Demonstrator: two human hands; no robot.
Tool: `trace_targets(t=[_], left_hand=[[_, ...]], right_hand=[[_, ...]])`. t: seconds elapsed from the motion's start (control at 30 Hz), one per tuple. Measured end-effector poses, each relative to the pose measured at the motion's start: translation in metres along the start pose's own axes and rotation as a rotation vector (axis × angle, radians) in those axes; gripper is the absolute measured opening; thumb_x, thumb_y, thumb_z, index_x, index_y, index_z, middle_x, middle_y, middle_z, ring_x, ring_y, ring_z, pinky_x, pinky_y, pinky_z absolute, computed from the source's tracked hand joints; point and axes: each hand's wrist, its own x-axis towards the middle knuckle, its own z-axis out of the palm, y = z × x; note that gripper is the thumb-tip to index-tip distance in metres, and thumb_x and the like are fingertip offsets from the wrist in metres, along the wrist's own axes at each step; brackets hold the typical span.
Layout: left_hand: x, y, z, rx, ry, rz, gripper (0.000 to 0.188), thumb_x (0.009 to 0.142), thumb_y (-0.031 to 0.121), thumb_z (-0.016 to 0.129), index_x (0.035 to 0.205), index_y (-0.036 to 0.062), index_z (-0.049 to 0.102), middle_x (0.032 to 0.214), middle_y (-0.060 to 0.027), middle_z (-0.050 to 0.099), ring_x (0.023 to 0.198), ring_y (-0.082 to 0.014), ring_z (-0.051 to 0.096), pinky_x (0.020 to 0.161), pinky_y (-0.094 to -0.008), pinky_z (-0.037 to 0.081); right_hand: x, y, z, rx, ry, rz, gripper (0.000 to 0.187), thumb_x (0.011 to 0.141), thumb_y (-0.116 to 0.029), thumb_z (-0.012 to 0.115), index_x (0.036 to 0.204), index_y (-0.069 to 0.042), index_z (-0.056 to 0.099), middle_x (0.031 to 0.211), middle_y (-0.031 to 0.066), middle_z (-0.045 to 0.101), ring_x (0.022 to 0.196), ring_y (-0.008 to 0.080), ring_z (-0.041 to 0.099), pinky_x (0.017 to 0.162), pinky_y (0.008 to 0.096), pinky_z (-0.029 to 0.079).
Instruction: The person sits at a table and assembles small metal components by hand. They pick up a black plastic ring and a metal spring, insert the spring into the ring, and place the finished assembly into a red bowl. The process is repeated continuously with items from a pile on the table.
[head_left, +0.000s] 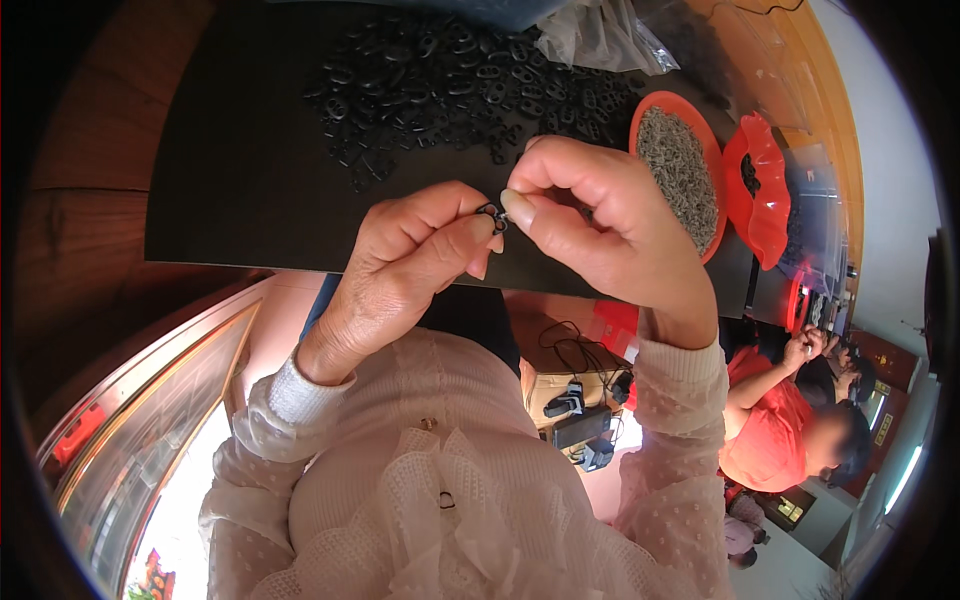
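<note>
Above the near edge of the dark table, my left hand (405, 250) is closed, pinching a small black plastic piece with round holes (490, 211), like a cord lock, between thumb and forefinger. My right hand (615, 215) meets it from the right, its thumb and forefinger pressed together against the piece's edge. A tiny pale bit shows at those fingertips, too small to name. Beyond both hands lies a wide heap of similar black plastic pieces (430, 75). Right of my right hand, an orange-red bowl (655, 100) holds many tiny grey metal parts (680, 170), which look like small springs.
A red wavy-rimmed dish (765, 215) with dark bits stands beside the bowl, near a clear plastic box (815, 210). A crumpled clear bag (605, 40) lies at the back. At the lower right, a person in a red shirt (770, 430) sits near a cardboard box (555, 385) with cables.
</note>
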Motion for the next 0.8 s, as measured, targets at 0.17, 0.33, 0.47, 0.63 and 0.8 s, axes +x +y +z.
trace_targets(t=[0.17, 0.33, 0.47, 0.63, 0.8], left_hand=[[0.002, -0.001, 0.0, -0.002, 0.003, -0.004, 0.019, 0.095, 0.015, 0.05, 0.09, 0.0015, 0.062, 0.071, -0.0012, 0.056, 0.061, -0.0046, 0.044, 0.055, -0.0202, 0.036], [0.002, 0.002, -0.002, -0.044, -0.02, -0.039, 0.017, 0.096, 0.012, 0.051, 0.09, 0.0002, 0.061, 0.072, 0.0008, 0.055, 0.069, -0.005, 0.05, 0.063, -0.0206, 0.042], [0.001, 0.002, 0.001, -0.042, 0.009, -0.009, 0.016, 0.096, 0.011, 0.051, 0.09, 0.0005, 0.061, 0.071, 0.0012, 0.055, 0.067, -0.0048, 0.049, 0.062, -0.0207, 0.042], [0.0, 0.0, 0.003, -0.044, 0.056, -0.018, 0.015, 0.095, 0.009, 0.05, 0.088, 0.0006, 0.061, 0.069, 0.0014, 0.054, 0.065, -0.0046, 0.049, 0.06, -0.0206, 0.041], [-0.001, -0.001, 0.001, -0.056, 0.061, -0.019, 0.015, 0.094, 0.008, 0.05, 0.087, 0.0001, 0.061, 0.07, 0.0009, 0.055, 0.065, -0.0048, 0.05, 0.059, -0.0208, 0.041]], right_hand=[[0.003, 0.001, -0.004, 0.033, -0.016, 0.046, 0.008, 0.082, -0.005, 0.06, 0.081, 0.001, 0.054, 0.064, 0.0063, 0.05, 0.057, 0.013, 0.046, 0.052, 0.0282, 0.038], [0.003, 0.002, 0.001, 0.079, -0.02, 0.083, 0.01, 0.083, -0.006, 0.06, 0.08, 0.001, 0.054, 0.063, 0.0067, 0.049, 0.057, 0.0128, 0.046, 0.051, 0.0284, 0.039], [0.004, 0.001, 0.003, 0.022, -0.016, 0.023, 0.009, 0.083, -0.005, 0.059, 0.08, 0.001, 0.052, 0.064, 0.0089, 0.049, 0.057, 0.0174, 0.049, 0.052, 0.0303, 0.04], [0.004, 0.003, 0.008, -0.029, -0.014, -0.061, 0.008, 0.083, -0.003, 0.058, 0.081, 0.001, 0.052, 0.066, 0.0114, 0.05, 0.057, 0.0236, 0.052, 0.054, 0.0323, 0.041], [0.003, 0.001, 0.008, -0.01, -0.043, 0.004, 0.01, 0.087, -0.007, 0.059, 0.083, 0.001, 0.053, 0.067, 0.0105, 0.05, 0.06, 0.0199, 0.052, 0.056, 0.0312, 0.041]])
